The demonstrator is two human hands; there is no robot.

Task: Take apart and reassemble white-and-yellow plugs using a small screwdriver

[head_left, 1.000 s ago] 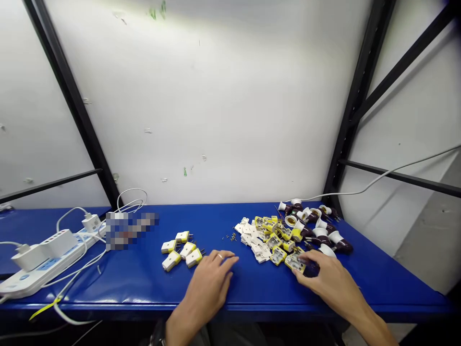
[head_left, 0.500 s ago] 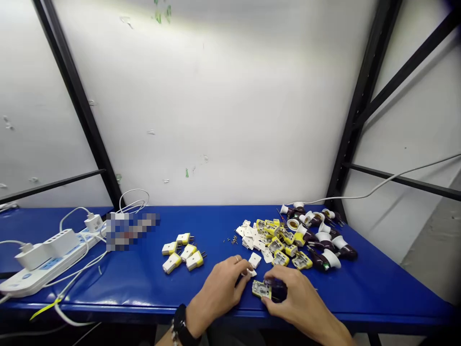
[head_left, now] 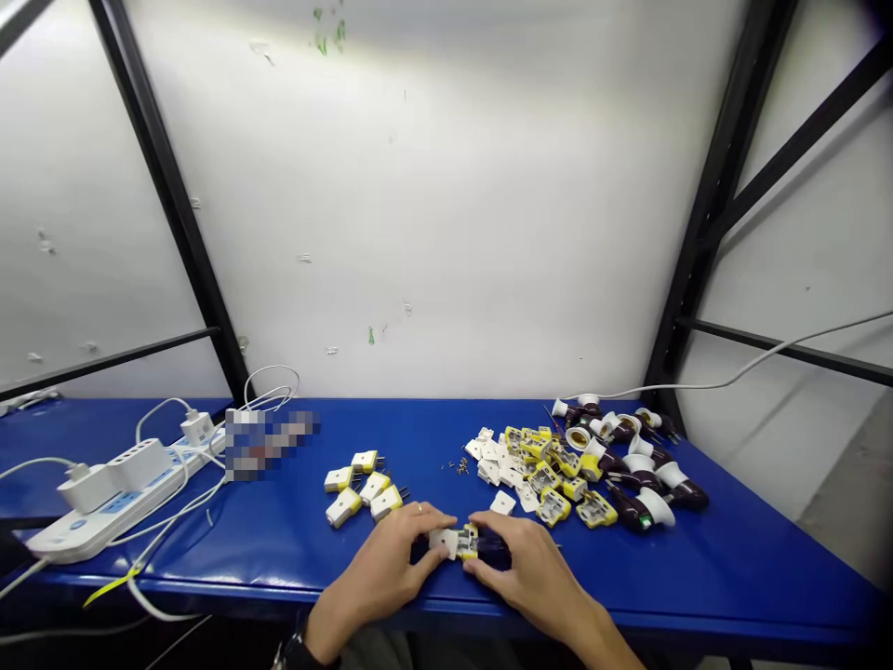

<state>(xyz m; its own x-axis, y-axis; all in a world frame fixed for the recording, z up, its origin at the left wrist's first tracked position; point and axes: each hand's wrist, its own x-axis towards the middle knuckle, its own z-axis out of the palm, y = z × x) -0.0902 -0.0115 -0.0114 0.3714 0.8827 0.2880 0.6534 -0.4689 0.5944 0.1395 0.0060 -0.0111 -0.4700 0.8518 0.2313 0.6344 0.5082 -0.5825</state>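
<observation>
1 plug (head_left: 455,542), pinched from both sides
Left hand (head_left: 380,569) pinches the white half (head_left: 442,540), right hand (head_left: 531,569) the yellow half (head_left: 469,542), touching, near the table's (head_left: 698,577) front edge (spare parts (head_left: 540,465) lie behind); a skewed squeeze could slip a half off the edge.

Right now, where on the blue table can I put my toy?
Bare table between the power strip and the assembled plugs, and right of the bulb sockets. Crowded: the plug-parts pile, and where left hand and right hand hold a plug.
</observation>
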